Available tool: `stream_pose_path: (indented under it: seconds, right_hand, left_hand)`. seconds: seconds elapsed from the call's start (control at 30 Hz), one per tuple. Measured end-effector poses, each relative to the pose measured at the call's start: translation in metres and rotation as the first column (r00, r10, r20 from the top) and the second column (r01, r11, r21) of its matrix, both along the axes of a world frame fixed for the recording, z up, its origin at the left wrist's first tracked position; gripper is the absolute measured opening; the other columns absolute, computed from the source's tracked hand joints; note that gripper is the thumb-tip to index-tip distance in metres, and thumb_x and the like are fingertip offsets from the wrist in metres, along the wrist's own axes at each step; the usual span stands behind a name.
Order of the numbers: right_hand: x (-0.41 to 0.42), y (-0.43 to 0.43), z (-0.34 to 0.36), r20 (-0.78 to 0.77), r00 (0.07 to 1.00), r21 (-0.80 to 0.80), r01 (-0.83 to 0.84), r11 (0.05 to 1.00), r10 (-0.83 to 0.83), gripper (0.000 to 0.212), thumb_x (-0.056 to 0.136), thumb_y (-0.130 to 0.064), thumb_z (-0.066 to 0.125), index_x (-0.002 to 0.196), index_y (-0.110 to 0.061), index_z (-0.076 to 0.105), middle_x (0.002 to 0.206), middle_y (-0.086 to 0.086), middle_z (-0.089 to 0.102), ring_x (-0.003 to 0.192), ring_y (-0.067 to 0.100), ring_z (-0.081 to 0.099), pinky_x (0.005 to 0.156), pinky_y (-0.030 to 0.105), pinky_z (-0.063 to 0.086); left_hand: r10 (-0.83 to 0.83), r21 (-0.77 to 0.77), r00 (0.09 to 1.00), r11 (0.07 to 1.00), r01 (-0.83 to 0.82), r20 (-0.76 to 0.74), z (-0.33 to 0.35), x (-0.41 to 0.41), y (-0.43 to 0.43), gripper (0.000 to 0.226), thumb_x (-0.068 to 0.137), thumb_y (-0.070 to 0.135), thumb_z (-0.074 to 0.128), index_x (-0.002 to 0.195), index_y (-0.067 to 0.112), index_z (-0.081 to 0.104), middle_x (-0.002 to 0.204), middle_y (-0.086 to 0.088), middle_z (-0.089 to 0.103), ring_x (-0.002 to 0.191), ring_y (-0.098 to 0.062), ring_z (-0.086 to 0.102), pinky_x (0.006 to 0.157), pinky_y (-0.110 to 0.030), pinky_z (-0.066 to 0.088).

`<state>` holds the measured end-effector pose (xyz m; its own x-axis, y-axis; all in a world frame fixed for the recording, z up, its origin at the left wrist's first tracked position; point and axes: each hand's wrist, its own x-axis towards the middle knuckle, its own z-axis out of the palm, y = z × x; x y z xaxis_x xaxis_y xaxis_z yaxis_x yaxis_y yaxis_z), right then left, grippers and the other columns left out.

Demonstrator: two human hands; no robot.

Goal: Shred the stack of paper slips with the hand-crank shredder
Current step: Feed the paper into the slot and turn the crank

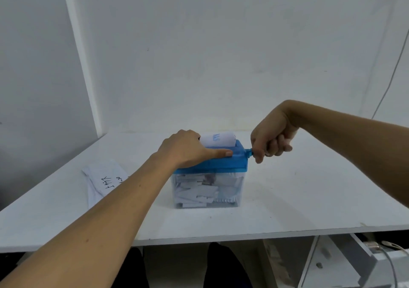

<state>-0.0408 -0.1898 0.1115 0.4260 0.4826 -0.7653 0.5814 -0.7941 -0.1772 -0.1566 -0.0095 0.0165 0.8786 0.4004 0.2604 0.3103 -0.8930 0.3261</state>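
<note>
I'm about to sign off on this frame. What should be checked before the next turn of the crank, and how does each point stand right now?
1. Left hand pressing the shredder down by its blue lid: ok.
2. Right hand gripping the crank handle: ok.
3. Paper slip fed into the top slot: ok, it curls up out of it.
4. Left fingers away from the slot: cannot tell, the hand hides them.
5. Room in the clear bin: not ok, shreds seem to reach near the lid.
6. Remaining slips on the table: ok.
</note>
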Motion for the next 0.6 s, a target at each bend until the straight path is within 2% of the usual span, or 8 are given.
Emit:
stream_pose_path:
  seconds: [0.07,0.13,0.23,0.3,0.33,0.47,0.53,0.6]
  right_hand:
    - [-0.017,-0.007,0.009,0.199,0.978,0.104,-0.088,0.991,0.066,0.029,0.093,-0.025,0.069,0.069,-0.011,0.063,0.056,0.001,0.057,0.049,0.012,0.055,0.053,0.024,0.054]
    - [-0.033,-0.02,0.004,0.461,0.885,0.237,-0.198,0.951,0.069,0.028,0.088,-0.034,0.076,0.085,-0.007,0.068,0.075,0.003,0.071,0.064,0.017,0.071,0.057,0.029,0.057]
    - [-0.049,-0.048,-0.047,0.844,0.537,0.281,-0.416,0.865,-0.016,0.026,0.101,-0.042,0.054,0.096,-0.016,0.055,0.094,-0.002,0.056,0.074,0.02,0.06,0.062,0.034,0.048]
    - [-0.048,-0.063,-0.084,0.958,0.262,0.262,-0.645,0.718,-0.113,0.022,0.105,-0.037,0.044,0.101,-0.017,0.052,0.096,-0.001,0.051,0.078,0.021,0.052,0.057,0.036,0.048]
    - [-0.042,-0.066,-0.095,0.964,0.219,0.265,-0.721,0.641,-0.152,0.025,0.106,-0.035,0.04,0.099,-0.015,0.053,0.091,0.0,0.051,0.075,0.022,0.05,0.051,0.036,0.046]
    - [-0.019,-0.047,-0.095,0.935,0.224,0.338,-0.796,0.502,-0.274,0.03,0.1,-0.031,0.035,0.077,-0.014,0.044,0.064,-0.004,0.041,0.054,0.023,0.036,0.042,0.035,0.036]
    - [-0.006,-0.029,-0.083,0.884,0.309,0.463,-0.687,0.561,-0.351,0.027,0.098,-0.027,0.038,0.073,-0.015,0.04,0.058,-0.003,0.039,0.052,0.028,0.036,0.047,0.037,0.034]
    - [0.014,-0.014,-0.072,0.817,0.498,0.56,-0.561,0.61,-0.292,0.032,0.099,-0.018,0.039,0.068,-0.012,0.038,0.058,0.003,0.041,0.057,0.029,0.037,0.055,0.037,0.03]
  left_hand:
    - [0.003,-0.001,1.0,1.0,-0.003,-0.004,0.002,0.0,0.0,0.086,0.05,0.103,0.05,0.082,0.024,0.06,0.08,0.006,0.065,0.074,-0.015,0.061,0.058,-0.03,0.039]
    - [0.005,-0.004,1.0,1.0,-0.005,-0.017,0.003,0.0,0.0,0.085,0.051,0.102,0.051,0.082,0.024,0.059,0.082,0.007,0.065,0.075,-0.015,0.061,0.058,-0.031,0.038]
    - [-0.009,-0.012,1.0,1.0,0.009,-0.01,0.002,-0.002,-0.001,0.083,0.051,0.101,0.052,0.078,0.023,0.056,0.08,0.005,0.064,0.073,-0.015,0.059,0.058,-0.031,0.036]
    - [-0.027,-0.039,1.0,0.999,0.027,-0.003,0.001,-0.003,-0.002,0.082,0.051,0.101,0.054,0.077,0.023,0.057,0.079,0.004,0.064,0.071,-0.016,0.059,0.058,-0.031,0.037]
    - [-0.037,-0.044,0.999,0.998,0.037,-0.002,0.001,-0.003,-0.001,0.082,0.05,0.101,0.054,0.078,0.023,0.058,0.079,0.005,0.064,0.072,-0.016,0.059,0.058,-0.031,0.038]
    - [-0.065,-0.029,0.998,0.997,0.065,0.016,0.001,-0.002,0.0,0.086,0.049,0.101,0.054,0.081,0.022,0.064,0.078,0.004,0.066,0.072,-0.017,0.061,0.061,-0.033,0.043]
    - [-0.086,-0.046,0.996,0.995,0.087,0.021,0.002,-0.002,0.0,0.088,0.045,0.102,0.052,0.084,0.024,0.066,0.078,0.005,0.067,0.073,-0.017,0.063,0.062,-0.035,0.046]
    - [-0.096,-0.047,0.995,0.994,0.098,0.028,0.0,-0.003,-0.002,0.094,0.041,0.104,0.048,0.086,0.024,0.067,0.079,0.005,0.068,0.075,-0.018,0.064,0.063,-0.036,0.047]
